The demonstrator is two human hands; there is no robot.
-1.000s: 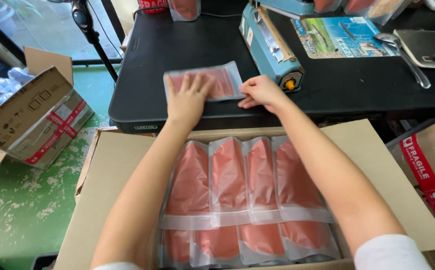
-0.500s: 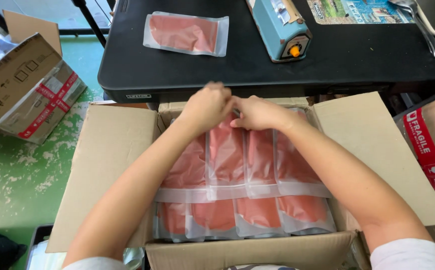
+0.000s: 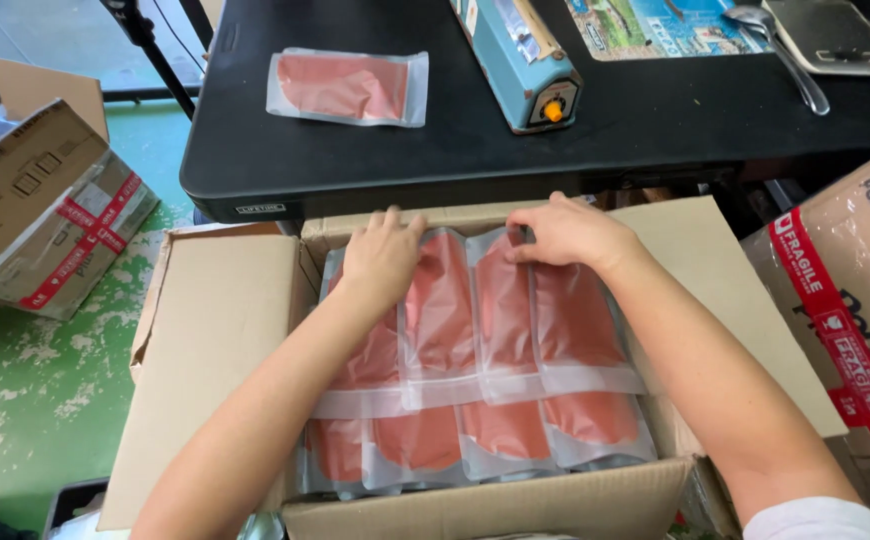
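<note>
Below the black counter (image 3: 375, 170), your left hand (image 3: 383, 262) and right hand (image 3: 570, 232) press flat, gripping nothing, on soft, slippery clear plastic pouches of reddish powder (image 3: 500, 320); pinch one by its top edge.

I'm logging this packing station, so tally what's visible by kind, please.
Pouches in box, tops showing: 8
Pouch on table: 1
Cardboard boxes: 3
Heat sealer: 1
Spoon: 1
Total: 14

Open cardboard box (image 3: 225, 340) under the black table's (image 3: 655, 130) front edge is packed with clear pouches (image 3: 500, 350) of reddish stuff. 1 more pouch (image 3: 347, 88) lies near the table's left end. Taped boxes: left (image 3: 40, 210) and right (image 3: 855, 300).
</note>
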